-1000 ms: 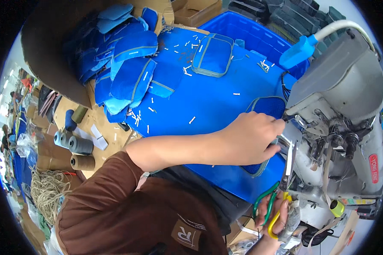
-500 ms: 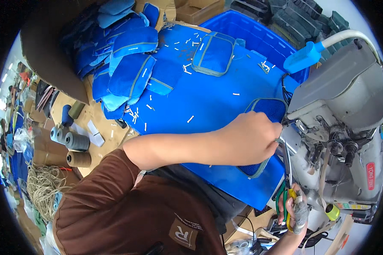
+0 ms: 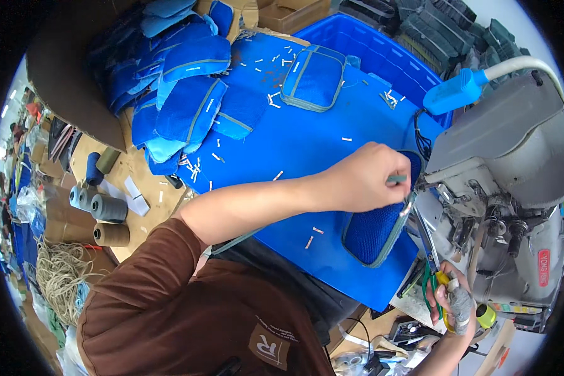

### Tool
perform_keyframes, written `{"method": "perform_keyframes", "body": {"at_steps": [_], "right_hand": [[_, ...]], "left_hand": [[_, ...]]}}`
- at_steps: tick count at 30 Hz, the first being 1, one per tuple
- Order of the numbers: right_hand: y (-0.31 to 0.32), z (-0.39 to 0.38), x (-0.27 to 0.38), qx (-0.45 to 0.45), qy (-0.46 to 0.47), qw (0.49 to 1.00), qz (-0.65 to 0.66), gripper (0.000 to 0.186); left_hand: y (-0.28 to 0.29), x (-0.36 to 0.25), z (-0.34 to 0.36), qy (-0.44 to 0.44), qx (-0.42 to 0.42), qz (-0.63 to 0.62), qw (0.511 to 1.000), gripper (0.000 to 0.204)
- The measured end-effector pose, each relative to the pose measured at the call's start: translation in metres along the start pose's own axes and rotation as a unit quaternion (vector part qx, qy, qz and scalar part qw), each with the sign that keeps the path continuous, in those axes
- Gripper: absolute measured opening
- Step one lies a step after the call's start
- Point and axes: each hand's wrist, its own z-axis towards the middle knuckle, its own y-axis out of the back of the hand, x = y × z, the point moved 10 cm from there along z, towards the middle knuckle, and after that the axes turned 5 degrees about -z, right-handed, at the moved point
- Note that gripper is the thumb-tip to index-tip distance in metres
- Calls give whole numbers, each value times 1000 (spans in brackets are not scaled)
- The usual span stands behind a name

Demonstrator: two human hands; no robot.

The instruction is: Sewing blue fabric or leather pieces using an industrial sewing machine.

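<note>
A worker in a brown shirt [image 3: 188,313] bends over a blue tabletop [image 3: 282,156], left hand [image 3: 377,178] curled into a fist around a green-grey strip [image 3: 396,179], whose end pokes out between the fingers. Half a second earlier the same hand sat lower, knuckles over the work, and the strip did not show. Now the fist has risen, baring far more of the blue mesh pouch [image 3: 373,238] that lies slanted beneath it at the table's right side, next to the grey sewing machine [image 3: 507,156].

The right hand [image 3: 451,297] — grey wrapping [image 3: 462,307] around part of it — grips the green-and-yellow handles of a pair of scissors [image 3: 430,250], fingers closed through the loops. It has shifted up and to the right since the earlier frame; the blades point up toward the pouch's edge, just below the left hand, though whether the tips touch cannot be told.

Small pale scraps [image 3: 318,230] now lie in view below the raised forearm. Farther back, a second blue pouch [image 3: 313,78] and a heap of blue pieces [image 3: 194,113] rest where they were — unmoved on the table.
</note>
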Motion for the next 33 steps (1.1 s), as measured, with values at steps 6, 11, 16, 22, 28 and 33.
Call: {"method": "perform_keyframes", "body": {"at_steps": [6,11,16,22,28,33], "right_hand": [[4,0,14,0,-17,998,-63,58],[5,-1,19,18,-26,996,-85,53],[5,4,23,8,-40,996,-82,49],[6,12,41,15,-46,989,-139,46],[4,21,58,12,39,968,-250,48],[-9,24,78,20,51,937,-344,53]], "left_hand": [[-1,-11,-6,-31,-24,82,996,5],[1,-14,-9,-121,-44,71,989,6],[1,-18,-9,-136,16,48,989,17],[-2,-18,-6,-118,59,37,991,29],[-3,-19,-5,-108,66,51,991,31],[-5,-20,-4,-111,65,53,990,33]]}}
